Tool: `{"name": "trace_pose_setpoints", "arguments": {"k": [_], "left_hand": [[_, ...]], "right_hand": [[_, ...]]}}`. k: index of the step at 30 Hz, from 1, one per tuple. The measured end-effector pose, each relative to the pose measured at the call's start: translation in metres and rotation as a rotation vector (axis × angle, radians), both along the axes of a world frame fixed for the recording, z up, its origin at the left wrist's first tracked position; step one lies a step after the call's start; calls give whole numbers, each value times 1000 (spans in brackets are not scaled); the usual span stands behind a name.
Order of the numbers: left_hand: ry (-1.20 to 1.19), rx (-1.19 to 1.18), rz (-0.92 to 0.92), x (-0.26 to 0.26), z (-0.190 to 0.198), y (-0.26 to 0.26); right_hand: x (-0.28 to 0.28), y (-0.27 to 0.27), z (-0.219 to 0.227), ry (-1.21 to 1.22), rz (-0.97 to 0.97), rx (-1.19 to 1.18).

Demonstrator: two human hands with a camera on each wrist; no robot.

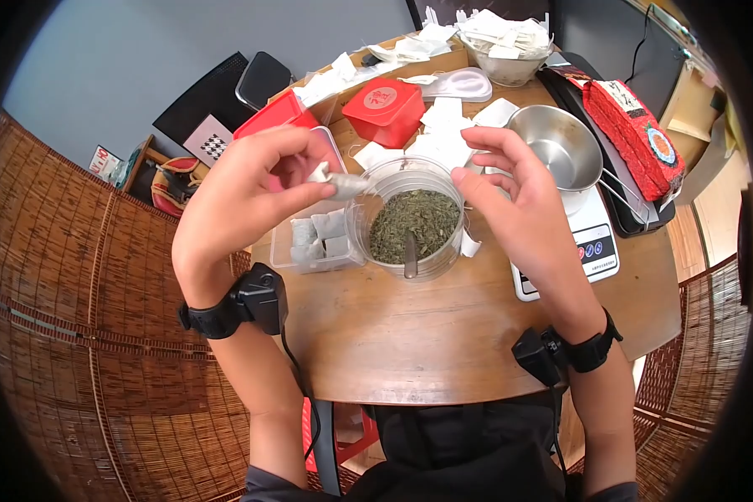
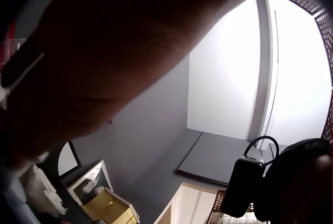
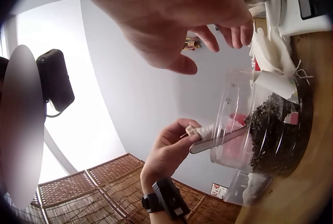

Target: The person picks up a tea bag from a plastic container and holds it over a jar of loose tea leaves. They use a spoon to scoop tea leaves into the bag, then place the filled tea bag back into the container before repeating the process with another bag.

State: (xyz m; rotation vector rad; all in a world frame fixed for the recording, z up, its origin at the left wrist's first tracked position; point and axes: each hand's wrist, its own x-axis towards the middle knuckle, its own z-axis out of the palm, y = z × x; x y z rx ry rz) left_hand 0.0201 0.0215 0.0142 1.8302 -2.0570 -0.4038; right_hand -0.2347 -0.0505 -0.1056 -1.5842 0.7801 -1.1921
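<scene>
My left hand [image 1: 263, 188] pinches a small white tea bag [image 1: 340, 184] between thumb and fingers, by the left rim of a clear plastic tub [image 1: 356, 226]. Dried, chopped green herbs [image 1: 414, 219] partly fill that tub, and a metal spoon [image 1: 411, 258] leans inside it. On the tub's other side my right hand [image 1: 519, 197] hovers, holding nothing, fingers spread and loosely bent. The right wrist view shows its fingers [image 3: 205, 39] above the tub, with the pinched bag [image 3: 200, 131] beyond. Several filled tea bags [image 1: 320, 227] lie in a clear box left of the tub.
White empty bags [image 1: 445, 125] lie behind the tub beside a red box [image 1: 383, 109]. At right, a metal pot [image 1: 552, 146] stands on a white kitchen scale [image 1: 596, 243], near a red packet [image 1: 636, 130]. A bowl heaped with white bags [image 1: 510, 67] stands at the back.
</scene>
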Motion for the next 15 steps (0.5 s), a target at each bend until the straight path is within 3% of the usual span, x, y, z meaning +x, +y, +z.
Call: {"name": "trace_pose_setpoints", "arguments": {"k": [1, 5, 7, 10, 15], "left_hand": [[106, -55, -100, -2, -1, -2], [214, -170, -254, -17, -1, -5], [407, -138, -325, -22, -4, -8], [624, 16, -256, -36, -9, -10], [532, -23, -206, -38, -15, -16]], "right_hand": [[0, -1, -2, 57, -27, -150], [-1, 10, 11, 135, -7, -205], [1, 11, 16, -4, 116, -246], [2, 4, 9, -79, 218, -207], [5, 1, 7, -188, 300, -78]]}}
